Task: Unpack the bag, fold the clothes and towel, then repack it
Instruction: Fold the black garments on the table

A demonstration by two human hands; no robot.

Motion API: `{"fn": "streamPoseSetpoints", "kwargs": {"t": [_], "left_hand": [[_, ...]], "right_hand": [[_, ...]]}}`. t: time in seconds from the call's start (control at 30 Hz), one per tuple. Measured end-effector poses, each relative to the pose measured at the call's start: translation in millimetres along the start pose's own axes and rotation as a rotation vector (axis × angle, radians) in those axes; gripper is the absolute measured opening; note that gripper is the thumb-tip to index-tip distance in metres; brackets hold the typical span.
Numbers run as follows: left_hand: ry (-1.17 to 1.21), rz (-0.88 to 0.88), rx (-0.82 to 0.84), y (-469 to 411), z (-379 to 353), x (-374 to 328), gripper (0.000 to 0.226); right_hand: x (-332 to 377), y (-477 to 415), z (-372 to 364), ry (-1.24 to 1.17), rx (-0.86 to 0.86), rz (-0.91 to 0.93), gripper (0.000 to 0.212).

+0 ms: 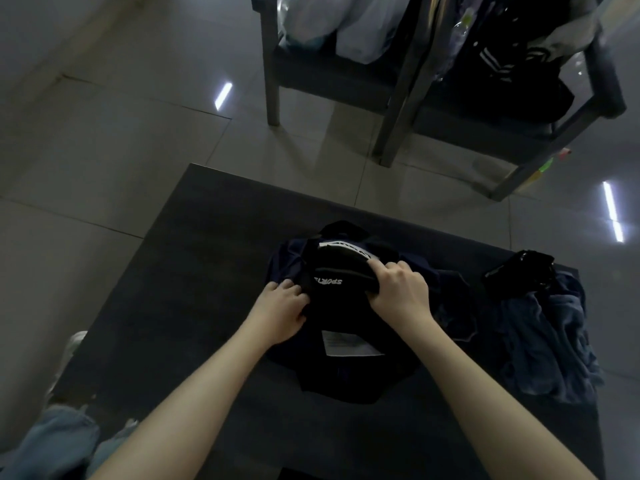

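Sports bag point(341, 278), mid-counter: left hand point(282, 308) and right hand point(400, 289) each grip its fabric; uneven tugging could rumple the navy garment point(287, 259) beneath.

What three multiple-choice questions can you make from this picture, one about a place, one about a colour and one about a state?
1. Where is the crumpled blue cloth? A on the table, right of the black bag; B hanging from a hook; C inside the bag.
2. What colour is the lettering on the bag? A red; B white; C yellow.
3. What are the left hand and right hand doing? A hanging idle; B pointing; C holding the bag.
Answers: 1 A, it lies heaped at the table's right end; 2 B, the print shows white on black; 3 C, both hands' fingers curl on the bag.
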State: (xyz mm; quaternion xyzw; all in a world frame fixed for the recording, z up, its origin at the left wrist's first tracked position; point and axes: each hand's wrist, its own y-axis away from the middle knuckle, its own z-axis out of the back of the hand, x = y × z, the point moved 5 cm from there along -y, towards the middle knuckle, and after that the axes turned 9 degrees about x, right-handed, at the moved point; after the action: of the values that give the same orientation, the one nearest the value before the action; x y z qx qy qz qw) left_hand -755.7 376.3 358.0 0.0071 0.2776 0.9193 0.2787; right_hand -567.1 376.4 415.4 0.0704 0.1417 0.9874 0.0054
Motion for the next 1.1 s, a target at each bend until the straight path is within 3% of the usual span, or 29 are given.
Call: {"fn": "streamPoseSetpoints", "kwargs": {"t": [0.13, 0.27, 0.43, 0.57, 0.7, 0.83, 0.9, 1.03, 1.1], "left_hand": [[-0.209, 0.070, 0.151, -4.6, -18.1, -4.3, 0.040], [-0.129, 0.027, 0.189, -3.7, -13.9, -13.7, 0.036], [0.071, -0.084, 0.094, 11.5, -3.2, -21.4, 0.029], [0.094, -0.096, 0.010, 27.5, 6.9, -15.0, 0.029], [0.134, -0.049, -0.061, 40.0, 9.9, -0.8, 0.029], [0.182, -0.115, -0.158, 47.8, 12.6, -12.6, 0.018], [0.163, -0.134, -0.201, 50.9, 12.0, -19.5, 0.011], [0.157, -0.154, -0.242, 56.3, 14.3, -23.6, 0.022], [0.149, -0.154, -0.266, 59.3, 18.3, -23.2, 0.026]], "right_hand": [[0.0, 0.8, -2.5, 0.033, -0.021, 0.014, 0.045], [2.4, 1.8, -2.6, 0.055, -0.017, 0.034, 0.043], [20.6, -4.7, 1.1, 0.122, 0.004, 0.120, 0.042], [34.4, -1.1, -9.9, 0.215, 0.209, 0.294, 0.047], [22.3, 4.2, -19.7, 0.311, 0.326, 0.392, 0.052], [17.0, 8.2, -30.1, 0.337, 0.439, 0.444, 0.051], [21.1, 6.4, -32.6, 0.343, 0.417, 0.403, 0.051], [34.8, -4.2, -28.8, 0.155, 0.200, 0.186, 0.043], [46.0, -5.2, -28.9, 0.092, 0.105, 0.192, 0.037]]}}
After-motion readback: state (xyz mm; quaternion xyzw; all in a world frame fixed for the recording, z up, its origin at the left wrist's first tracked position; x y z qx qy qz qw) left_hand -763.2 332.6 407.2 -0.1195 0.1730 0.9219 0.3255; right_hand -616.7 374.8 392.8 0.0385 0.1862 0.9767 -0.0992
